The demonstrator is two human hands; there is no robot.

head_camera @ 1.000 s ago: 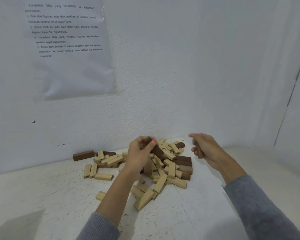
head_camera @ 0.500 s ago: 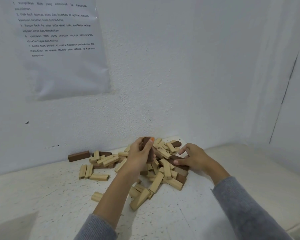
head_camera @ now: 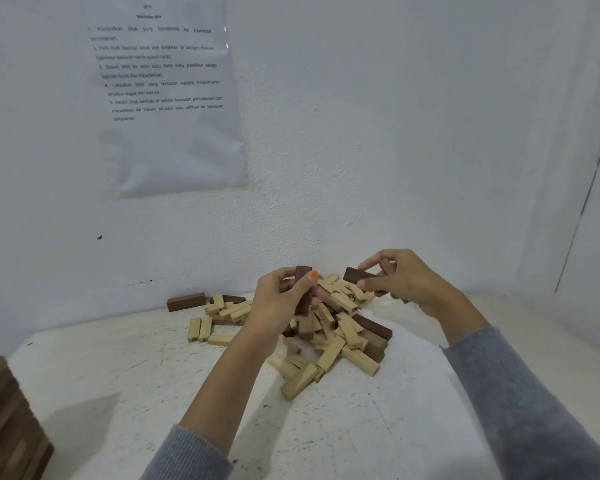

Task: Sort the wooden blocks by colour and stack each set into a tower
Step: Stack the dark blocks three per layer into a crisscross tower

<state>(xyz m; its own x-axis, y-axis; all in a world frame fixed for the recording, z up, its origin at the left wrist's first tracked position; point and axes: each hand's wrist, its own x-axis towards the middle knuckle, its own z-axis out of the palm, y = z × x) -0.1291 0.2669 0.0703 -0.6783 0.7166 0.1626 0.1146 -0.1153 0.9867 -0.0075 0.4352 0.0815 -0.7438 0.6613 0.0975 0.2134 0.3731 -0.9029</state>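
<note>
A loose pile of wooden blocks (head_camera: pixel 329 344), mostly light with a few dark brown, lies on the white table (head_camera: pixel 125 382) near the wall. My left hand (head_camera: pixel 278 306) hovers over the pile's left side and grips a dark brown block (head_camera: pixel 302 289) held upright. My right hand (head_camera: pixel 400 282) is raised above the pile's far right and pinches dark brown blocks (head_camera: pixel 355 276), one pointing left and another behind the fingers. A single dark brown block (head_camera: pixel 185 301) lies apart at the back left by the wall.
A stack of dark brown blocks (head_camera: pixel 4 420) stands at the near left edge of the view. A printed sheet (head_camera: pixel 167 98) hangs on the white wall behind. A side wall closes the right of the table.
My right hand went down to the pile's right side, then rose with dark brown blocks in its fingers. My left hand stayed over the pile, holding its dark block.
</note>
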